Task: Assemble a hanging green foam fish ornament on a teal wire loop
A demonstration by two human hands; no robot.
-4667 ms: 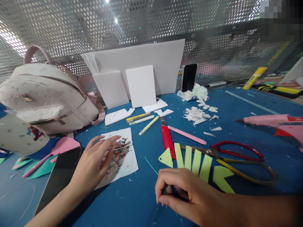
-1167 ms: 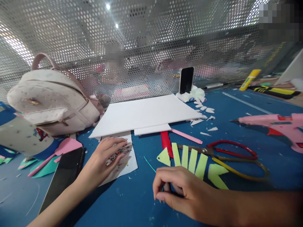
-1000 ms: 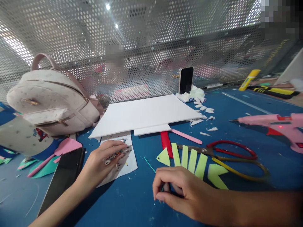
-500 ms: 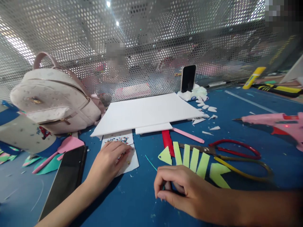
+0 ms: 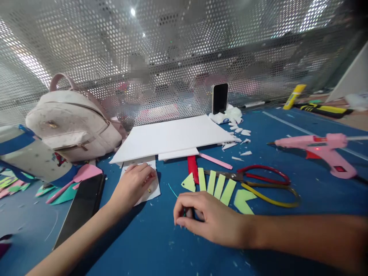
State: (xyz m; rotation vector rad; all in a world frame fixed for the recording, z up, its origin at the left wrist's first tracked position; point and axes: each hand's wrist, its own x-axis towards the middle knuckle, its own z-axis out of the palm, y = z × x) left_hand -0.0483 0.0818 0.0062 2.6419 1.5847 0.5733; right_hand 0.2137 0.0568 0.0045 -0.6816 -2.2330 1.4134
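Note:
My left hand [image 5: 137, 182] rests over a small white paper [image 5: 151, 189] that carries small beads, its fingers curled and their tips hidden. My right hand [image 5: 201, 216] is held over the blue table with its fingers closed around a thin green strand [image 5: 172, 190], whose end sticks out past the knuckles. Just beyond the right hand lie a light green triangle [image 5: 189, 183] with a hole, several light green strips [image 5: 219, 186] and a notched green piece [image 5: 243, 201]. Scissors [image 5: 268, 184] with red and yellow handles lie beside them.
White boards [image 5: 172, 138] lie ahead, with a pink pen [image 5: 215, 161] near their edge. A pink glue gun [image 5: 322, 147] is at the right. At the left are a backpack [image 5: 74, 126] and a dark phone [image 5: 82, 205]; another phone [image 5: 220, 98] stands upright at the back.
The view has shifted, so the table items appear further left on the right side. The beads on the paper are now mostly hidden by my left hand. My right hand keeps its closed pose.

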